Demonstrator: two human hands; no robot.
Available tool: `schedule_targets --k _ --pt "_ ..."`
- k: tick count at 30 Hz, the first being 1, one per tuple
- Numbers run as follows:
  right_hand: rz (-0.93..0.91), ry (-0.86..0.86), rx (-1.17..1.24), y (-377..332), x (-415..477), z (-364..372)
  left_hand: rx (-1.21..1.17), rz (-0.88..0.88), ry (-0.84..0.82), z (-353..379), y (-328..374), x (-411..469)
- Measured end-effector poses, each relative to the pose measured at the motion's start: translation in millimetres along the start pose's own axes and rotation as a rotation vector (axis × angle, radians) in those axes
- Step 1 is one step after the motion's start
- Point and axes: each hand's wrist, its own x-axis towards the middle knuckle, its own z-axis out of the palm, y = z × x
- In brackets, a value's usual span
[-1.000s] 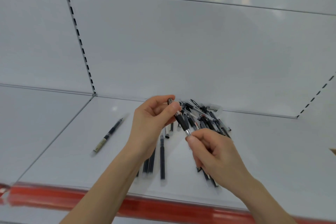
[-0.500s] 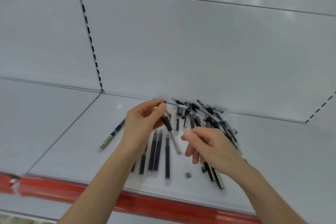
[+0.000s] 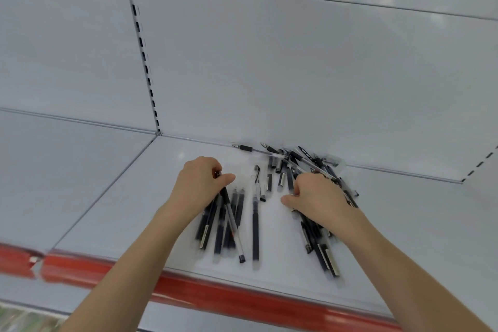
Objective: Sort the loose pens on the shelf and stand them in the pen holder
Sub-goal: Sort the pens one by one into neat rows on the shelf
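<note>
Clear pen [image 3: 232, 221] pinched by left hand [image 3: 200, 184] fingers, right hand [image 3: 319, 198] fingers curled onto pen pile [image 3: 289, 180], grip unclear

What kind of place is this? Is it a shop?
Probably a shop aisle: a white metal shelf with a red front strip, slotted rails up the back, and a heap of pens.

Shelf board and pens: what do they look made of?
Shelf board: likely painted sheet metal, pale grey, semi-gloss; it shows soft light glints. Dark pens: probably plastic, matte barrels. Clear pen: see-through plastic barrel, black tip.
</note>
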Motion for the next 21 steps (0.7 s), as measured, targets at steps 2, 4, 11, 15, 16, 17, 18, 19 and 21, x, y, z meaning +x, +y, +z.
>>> schedule_targets --k 2,4,11,15,16,17,18,19,21 --pt "0.01 -0.025 0.051 1.3 2.3 0.3 0.056 -0.01 -0.041 1.3 -2.6 3.9" --pt "0.028 -0.037 0.145 5.8 1.8 -0.6 0.096 -0.005 -0.083 1.8 -3.1 7.1" --pt "0.087 0.068 0.509 26.4 -19.2 -11.0 0.157 0.112 -0.05 13.9 14.3 16.8" --pt "0.065 0.064 0.656 26.8 -37.2 -12.5 0.201 0.169 -0.117 29.3 34.5 32.5" --pt "0.064 0.055 0.676 27.1 -40.6 -12.3 0.231 0.19 -0.132 33.2 38.9 35.3" --pt "0.067 0.053 0.692 27.5 -43.4 -12.7 0.274 0.203 -0.153 37.1 42.9 37.9" --pt "0.07 0.06 0.708 28.0 -45.7 -13.3 0.313 0.213 -0.173 40.7 46.2 40.0" --pt "0.074 0.069 0.724 29.4 -47.1 -13.2 0.339 0.214 -0.195 44.2 48.4 42.1" --pt "0.083 0.08 0.747 33.2 -49.3 -12.0 0.347 0.192 -0.227 48.8 51.3 46.5"
